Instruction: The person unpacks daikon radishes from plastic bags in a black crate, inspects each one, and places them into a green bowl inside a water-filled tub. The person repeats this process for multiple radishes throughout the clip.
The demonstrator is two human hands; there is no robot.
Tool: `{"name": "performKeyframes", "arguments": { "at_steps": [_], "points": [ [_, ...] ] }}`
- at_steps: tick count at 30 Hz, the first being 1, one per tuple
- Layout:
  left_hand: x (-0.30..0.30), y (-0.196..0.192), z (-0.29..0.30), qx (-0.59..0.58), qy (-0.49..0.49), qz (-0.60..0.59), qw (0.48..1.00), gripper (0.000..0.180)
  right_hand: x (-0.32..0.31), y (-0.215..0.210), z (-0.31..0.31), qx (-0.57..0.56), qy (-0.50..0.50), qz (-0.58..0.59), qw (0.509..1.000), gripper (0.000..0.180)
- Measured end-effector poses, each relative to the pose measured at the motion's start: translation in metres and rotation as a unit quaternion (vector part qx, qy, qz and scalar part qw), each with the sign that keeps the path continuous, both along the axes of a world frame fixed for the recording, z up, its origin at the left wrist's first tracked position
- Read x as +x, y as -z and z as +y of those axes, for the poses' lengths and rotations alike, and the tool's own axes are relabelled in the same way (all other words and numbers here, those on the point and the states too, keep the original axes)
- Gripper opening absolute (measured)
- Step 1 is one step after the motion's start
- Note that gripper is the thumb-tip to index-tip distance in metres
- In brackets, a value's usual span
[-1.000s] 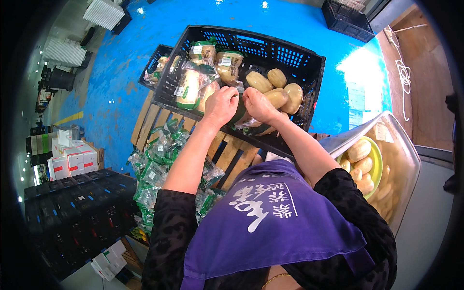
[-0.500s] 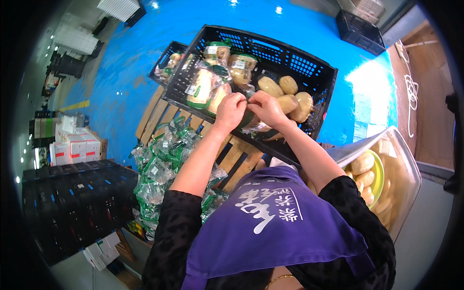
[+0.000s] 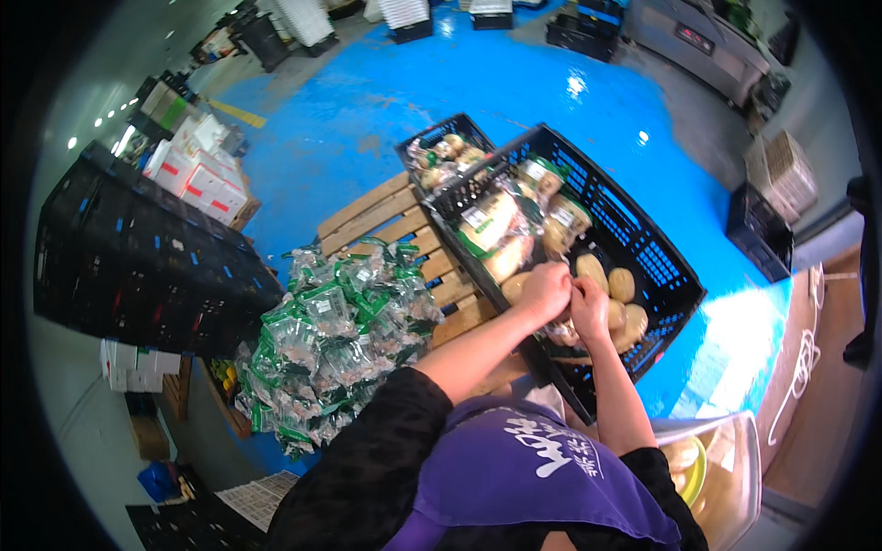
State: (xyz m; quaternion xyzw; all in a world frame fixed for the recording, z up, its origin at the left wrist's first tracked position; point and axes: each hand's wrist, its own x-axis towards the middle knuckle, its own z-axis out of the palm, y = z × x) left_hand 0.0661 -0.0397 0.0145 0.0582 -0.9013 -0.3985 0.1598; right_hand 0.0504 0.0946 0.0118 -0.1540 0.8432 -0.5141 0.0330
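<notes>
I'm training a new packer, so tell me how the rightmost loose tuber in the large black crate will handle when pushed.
The tuber may well roll, being rounded. Its smooth surface suggests it could slip. It looks solid, so probably stiff.

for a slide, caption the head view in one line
Left hand and right hand close together over a crate of vegetables, beside piled bags.

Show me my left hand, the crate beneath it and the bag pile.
Left hand [image 3: 548,286]: head view, on the back of the hand.
Crate [image 3: 636,237]: head view, on its perforated far wall.
Bag pile [image 3: 338,338]: head view, near the middle of the heap.
</notes>
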Motion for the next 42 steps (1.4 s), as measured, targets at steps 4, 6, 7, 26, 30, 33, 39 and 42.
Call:
{"name": "performKeyframes", "arguments": {
  "at_steps": [4,6,7,26,30,33,39,42],
  "points": [
    [-0.010,0.008,0.018,-0.034,-0.062,-0.031,0.997,0.014,-0.001,0.010,0.003,0.022,0.033,0.059,0.997,0.008],
    [-0.016,0.007,0.025,-0.042,-0.075,-0.062,0.994,0.016,0.001,0.004,0.003,0.033,0.048,0.089,0.994,0.008],
    [-0.017,0.007,0.025,-0.042,-0.081,-0.071,0.993,0.017,0.003,-0.003,0.001,0.039,0.049,0.063,0.996,0.007],
    [-0.005,-0.001,0.020,0.040,0.084,0.035,0.995,0.015,-0.030,-0.015,0.050,0.207,-0.235,0.100,0.944,0.019],
    [-0.004,0.002,0.020,0.052,0.106,0.076,0.990,0.013,-0.033,-0.008,0.057,0.231,-0.243,0.142,0.931,0.015],
    [-0.006,0.005,0.020,0.065,0.103,0.087,0.989,0.013,-0.023,-0.006,0.052,0.214,-0.200,0.163,0.942,0.015],
    [-0.010,0.008,0.019,0.081,0.108,0.069,0.988,0.014,-0.017,-0.021,0.043,0.178,-0.174,0.140,0.958,0.015],
    [-0.008,0.009,0.020,0.056,0.102,0.071,0.991,0.016,-0.022,-0.002,0.048,0.132,-0.172,0.149,0.965,0.022]
  ]
}}
